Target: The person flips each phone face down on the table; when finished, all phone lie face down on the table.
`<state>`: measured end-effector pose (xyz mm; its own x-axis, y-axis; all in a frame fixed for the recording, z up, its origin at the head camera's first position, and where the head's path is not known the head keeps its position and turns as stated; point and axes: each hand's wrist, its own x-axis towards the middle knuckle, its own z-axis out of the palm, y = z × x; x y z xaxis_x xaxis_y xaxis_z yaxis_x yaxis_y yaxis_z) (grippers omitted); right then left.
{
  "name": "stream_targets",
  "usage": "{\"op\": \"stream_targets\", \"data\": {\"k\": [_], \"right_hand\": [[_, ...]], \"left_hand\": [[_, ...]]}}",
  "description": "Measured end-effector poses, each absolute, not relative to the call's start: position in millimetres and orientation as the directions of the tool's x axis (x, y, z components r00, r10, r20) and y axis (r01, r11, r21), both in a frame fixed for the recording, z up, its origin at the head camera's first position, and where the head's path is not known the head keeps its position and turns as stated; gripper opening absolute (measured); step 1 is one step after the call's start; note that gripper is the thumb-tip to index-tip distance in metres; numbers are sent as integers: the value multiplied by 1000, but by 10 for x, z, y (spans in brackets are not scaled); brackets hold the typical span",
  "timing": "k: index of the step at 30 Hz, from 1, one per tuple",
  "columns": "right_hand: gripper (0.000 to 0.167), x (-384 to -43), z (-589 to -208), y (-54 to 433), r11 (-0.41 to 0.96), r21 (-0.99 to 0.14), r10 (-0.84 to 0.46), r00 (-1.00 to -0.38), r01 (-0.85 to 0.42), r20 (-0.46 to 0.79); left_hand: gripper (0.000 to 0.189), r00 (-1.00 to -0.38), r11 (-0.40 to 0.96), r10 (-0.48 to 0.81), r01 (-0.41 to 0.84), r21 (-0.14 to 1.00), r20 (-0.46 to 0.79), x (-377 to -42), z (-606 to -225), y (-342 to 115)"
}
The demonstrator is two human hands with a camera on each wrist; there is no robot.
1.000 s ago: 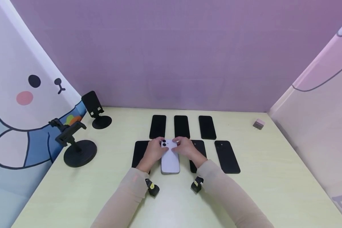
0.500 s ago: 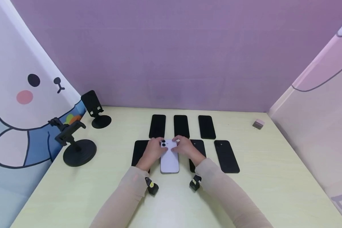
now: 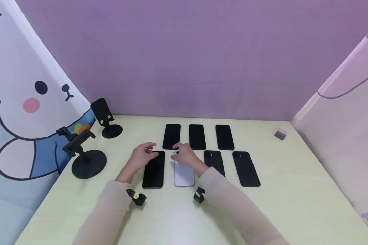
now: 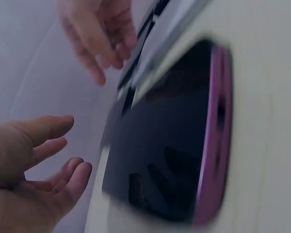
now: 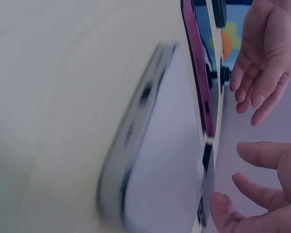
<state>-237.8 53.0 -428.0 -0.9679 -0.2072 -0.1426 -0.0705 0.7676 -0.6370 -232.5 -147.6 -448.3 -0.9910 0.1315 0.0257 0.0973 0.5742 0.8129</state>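
In the head view, my left hand (image 3: 141,157) hovers at the top left of a phone (image 3: 153,170) lying screen up. That phone has a black screen and, in the left wrist view, a magenta edge. Beside it on the right lies a pale lilac phone (image 3: 184,175), back upward. My right hand (image 3: 186,155) is over its top end and hides part of the camera area. In the wrist views the fingers of both hands are loosely bent, with nothing between them and a gap to the phones.
Right of the lilac phone lie two black phones (image 3: 215,161) (image 3: 246,169), backs upward. Behind them is a row of three dark phones (image 3: 197,136). Two black phone stands (image 3: 89,164) (image 3: 111,131) occupy the table's left side. A small pink-and-grey block (image 3: 280,133) sits far right.
Both hands gripped the lilac phone's top end earlier and have let go. My left hand has moved left to the black-screened phone. My right hand has shifted slightly left and up. The lilac phone stays put.
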Motion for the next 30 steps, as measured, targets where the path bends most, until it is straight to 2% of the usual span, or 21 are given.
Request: {"op": "stream_targets", "data": {"k": [5, 9, 17, 26, 30], "right_hand": [[46, -2346, -4334, 313, 745, -662, -244, -956, -75, -166], [47, -2326, -4358, 185, 749, -660, -234, -955, -57, -183], [42, -2302, -4426, 42, 768, -632, -236, -964, -107, -123], [41, -2301, -4484, 11, 756, -651, -184, -977, -72, -106], [41, -2294, -4488, 19, 715, -697, -179, -978, -54, -108]], "left_hand": [[40, -990, 581, 132, 38, 813, -49, -2281, -4515, -1774], [40, -980, 550, 168, 5, 835, -105, -2259, -4559, -1836], [38, -985, 641, 148, 27, 767, -89, -2283, -4635, -1765], [36, -990, 668, 116, 19, 744, -79, -2275, -4656, -1715], [36, -991, 677, 105, 13, 736, -79, -2260, -4660, -1713]]}}
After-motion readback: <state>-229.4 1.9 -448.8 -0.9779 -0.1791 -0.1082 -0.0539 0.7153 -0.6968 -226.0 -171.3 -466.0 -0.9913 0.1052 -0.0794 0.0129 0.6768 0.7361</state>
